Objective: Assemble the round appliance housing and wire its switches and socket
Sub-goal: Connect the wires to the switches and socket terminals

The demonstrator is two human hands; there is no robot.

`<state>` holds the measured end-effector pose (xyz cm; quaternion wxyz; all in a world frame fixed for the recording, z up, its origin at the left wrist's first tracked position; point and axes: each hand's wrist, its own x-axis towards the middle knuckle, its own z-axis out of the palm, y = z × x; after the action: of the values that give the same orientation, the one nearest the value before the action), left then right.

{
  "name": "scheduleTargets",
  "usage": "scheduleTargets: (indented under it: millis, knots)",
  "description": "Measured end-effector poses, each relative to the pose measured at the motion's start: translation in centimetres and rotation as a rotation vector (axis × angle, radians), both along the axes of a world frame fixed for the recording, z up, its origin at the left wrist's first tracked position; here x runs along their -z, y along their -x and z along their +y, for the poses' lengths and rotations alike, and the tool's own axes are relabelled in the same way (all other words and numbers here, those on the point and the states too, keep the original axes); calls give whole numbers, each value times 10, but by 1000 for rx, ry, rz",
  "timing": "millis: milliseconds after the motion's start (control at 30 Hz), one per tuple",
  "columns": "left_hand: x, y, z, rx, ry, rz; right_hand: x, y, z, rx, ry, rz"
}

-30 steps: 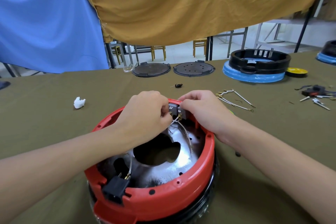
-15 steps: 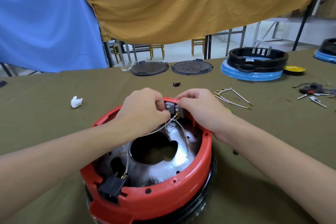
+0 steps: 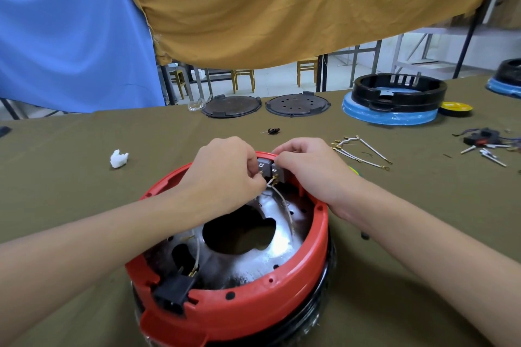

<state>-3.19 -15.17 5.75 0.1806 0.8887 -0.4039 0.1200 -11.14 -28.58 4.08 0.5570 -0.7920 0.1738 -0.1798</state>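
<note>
Soft, even daylight enters from the bright room behind; glare whitens the metal plate. Wide-angle distortion bends the edges; forearms blur slightly near the corners.

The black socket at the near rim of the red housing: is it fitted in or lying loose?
Fitted in. The black socket sits in a notch of the red housing rim.

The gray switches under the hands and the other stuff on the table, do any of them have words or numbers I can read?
None can be read.
Gray switches: a pale mark on the left one's top, too blurred to read.
Yellow disc: faint marks, too small to read.
Red housing and black socket: no text shows.
</note>
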Motion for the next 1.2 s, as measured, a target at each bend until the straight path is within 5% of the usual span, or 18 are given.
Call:
scheduleTargets:
  millis: [1200]
  knots:
    - [8, -5, -6, -72, 66, 82, 3, -2, -1, 32, -2, -8]
